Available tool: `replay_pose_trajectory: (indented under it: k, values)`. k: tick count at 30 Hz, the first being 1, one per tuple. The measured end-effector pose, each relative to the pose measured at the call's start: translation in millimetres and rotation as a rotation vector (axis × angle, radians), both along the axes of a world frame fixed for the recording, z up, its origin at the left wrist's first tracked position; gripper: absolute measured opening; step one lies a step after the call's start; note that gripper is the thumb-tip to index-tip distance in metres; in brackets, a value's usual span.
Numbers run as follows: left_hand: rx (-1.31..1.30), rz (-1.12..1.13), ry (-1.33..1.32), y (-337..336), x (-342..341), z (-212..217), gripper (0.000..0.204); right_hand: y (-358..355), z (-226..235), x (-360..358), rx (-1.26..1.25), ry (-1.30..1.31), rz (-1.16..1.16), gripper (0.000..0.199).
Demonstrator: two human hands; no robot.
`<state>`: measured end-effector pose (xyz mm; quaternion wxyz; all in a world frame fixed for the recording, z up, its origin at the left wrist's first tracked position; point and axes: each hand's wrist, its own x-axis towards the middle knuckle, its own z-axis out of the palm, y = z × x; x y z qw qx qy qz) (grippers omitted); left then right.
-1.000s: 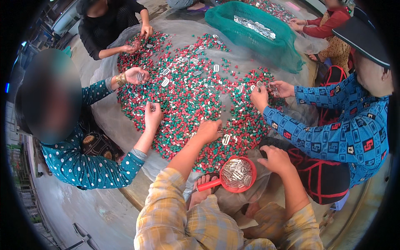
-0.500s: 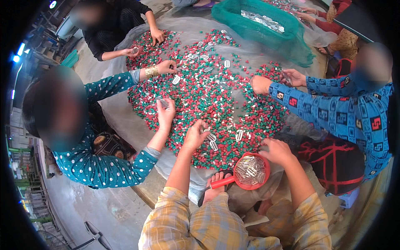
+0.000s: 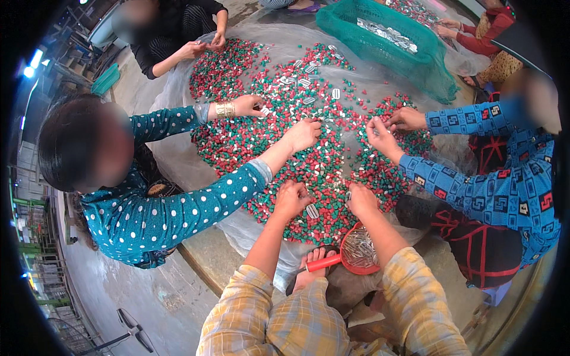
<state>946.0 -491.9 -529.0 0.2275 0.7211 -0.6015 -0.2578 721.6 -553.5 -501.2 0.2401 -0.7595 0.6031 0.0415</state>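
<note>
A wide pile of small red, green and white pebble-like pieces (image 3: 323, 169) is spread in front of me. Over its near part, my left hand (image 3: 291, 200) is closed with curled fingers; what they pinch is hidden. Beside it on the pile lies a flat white slotted piece (image 3: 312, 211). My right hand (image 3: 362, 202) reaches down to the pile, thumb and fingers pinched together; a pale edge shows at the fingertips, too small to name. Under my right forearm stands a red round scoop (image 3: 343, 240) with a handle, holding many clear and white slotted pieces (image 3: 360, 250).
Co-workers' hands work over the pile: one pair from the left (image 3: 304, 135), one from the right (image 3: 383, 139), another at the far left (image 3: 218, 40). A green mesh-covered basket (image 3: 338, 26) with slotted pieces stands behind. Pale netting (image 3: 172, 145) lies under the pile.
My right hand has moved from beside the scoop leftward onto the pile. Slotted pieces near both hands are out of sight. The left co-worker's near hand has reached farther across.
</note>
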Motion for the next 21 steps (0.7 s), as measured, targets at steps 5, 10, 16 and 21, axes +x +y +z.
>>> replay_pose_trajectory:
  k: [5,10,16,21]
  values:
    - [0.029,0.172,0.665,5,20,-2,0.018,-7,44,-1,0.062,-0.029,0.013,0.028]
    - [0.127,0.163,0.73,15,21,11,0.021,-10,84,-9,0.181,-0.137,-0.062,0.019]
    - [-0.008,-0.151,0.099,20,0,11,0.041,12,88,-43,0.364,0.001,0.281,0.02]
    - [0.05,-0.107,-0.027,15,-6,15,0.026,35,100,-58,0.488,0.144,0.432,0.032]
